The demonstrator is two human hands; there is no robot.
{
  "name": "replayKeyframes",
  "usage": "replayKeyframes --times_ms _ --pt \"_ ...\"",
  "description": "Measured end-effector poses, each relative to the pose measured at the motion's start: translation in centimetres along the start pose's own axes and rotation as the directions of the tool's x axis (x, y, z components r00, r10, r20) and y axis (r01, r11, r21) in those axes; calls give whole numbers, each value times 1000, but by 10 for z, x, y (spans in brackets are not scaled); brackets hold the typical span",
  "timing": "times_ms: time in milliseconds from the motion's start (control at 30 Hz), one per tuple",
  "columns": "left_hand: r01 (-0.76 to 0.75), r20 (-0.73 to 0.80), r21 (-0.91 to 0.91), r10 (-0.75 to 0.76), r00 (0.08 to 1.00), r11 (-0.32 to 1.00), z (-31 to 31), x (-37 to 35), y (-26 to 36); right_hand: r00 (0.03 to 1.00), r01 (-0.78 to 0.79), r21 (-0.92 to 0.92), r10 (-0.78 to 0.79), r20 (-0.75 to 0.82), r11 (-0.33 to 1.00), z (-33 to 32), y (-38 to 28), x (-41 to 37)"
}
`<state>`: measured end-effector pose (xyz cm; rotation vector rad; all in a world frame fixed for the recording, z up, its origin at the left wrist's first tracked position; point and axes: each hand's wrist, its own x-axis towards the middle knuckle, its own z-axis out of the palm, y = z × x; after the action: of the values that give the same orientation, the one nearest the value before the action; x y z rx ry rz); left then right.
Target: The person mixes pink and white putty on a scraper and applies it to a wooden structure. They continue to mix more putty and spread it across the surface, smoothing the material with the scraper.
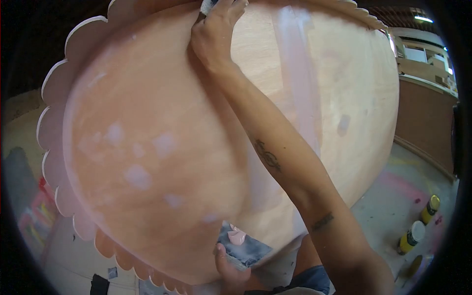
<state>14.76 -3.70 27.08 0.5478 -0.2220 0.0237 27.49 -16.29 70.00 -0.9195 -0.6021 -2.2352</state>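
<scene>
A large curved wooden panel (162,103) with a scalloped rim fills most of the view. Pale pink filler patches (137,177) dot its left side, and a long pale band (300,78) runs down its right half. Stretched up to the panel's top edge, my right hand (216,32) is closed on a small grey-white tool (208,7), mostly cut off by the frame. Low in front of the panel, my left hand (232,273) grips a grey smeared flat board (246,251), thumb along its left side. A lump of pink putty (237,238) lies on that board.
Several yellow-labelled cans (412,237) stand on the paint-stained floor (373,216) at the lower right. A brown wooden cabinet (425,113) is behind them. A black piece (99,284) and a small grey square (112,272) lie at the lower left.
</scene>
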Motion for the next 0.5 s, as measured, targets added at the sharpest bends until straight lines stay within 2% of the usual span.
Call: replayKeyframes --times_ms 67,133,167,233,267,333,367,400,433,467,500 --pt "-20 -18 0 20 1000 1000 -6 -1 1 1000 7 33 -7 7 999 -2 5 -3" --pt "-7 2 -10 7 1000 1000 -2 2 1 991 -39 91 27 133 995 -9 8 -4" --pt "8 22 -15 -8 1000 1000 0 2 2 991 -44 92 32 133 995 -15 10 -4" --pt "53 18 -41 -52 998 998 -1 4 2 960 103 130 -133 245 986 -23 16 -12" --pt "100 20 -62 -99 995 993 0 5 1 960 100 131 -130 246 986 -25 20 -15" --pt "111 55 -62 -107 993 992 2 8 0 962 6 286 -84 260 958 -38 10 -19" --pt "117 95 -66 -111 989 991 5 7 0 974 39 330 -110 197 943 -49 2 -22" --pt "107 94 -74 -100 991 992 10 6 2 950 -64 340 -47 308 938 -70 -8 -26" --pt "133 202 -145 -103 974 980 17 1 7 910 -169 342 13 414 925 -99 -20 -33" --pt "161 310 -210 -90 946 964 28 -4 10 860 -208 302 27 509 931 -130 -32 -42" --pt "141 309 -218 -69 949 966 38 -5 11 725 -458 310 148 673 833 -167 -48 -59"
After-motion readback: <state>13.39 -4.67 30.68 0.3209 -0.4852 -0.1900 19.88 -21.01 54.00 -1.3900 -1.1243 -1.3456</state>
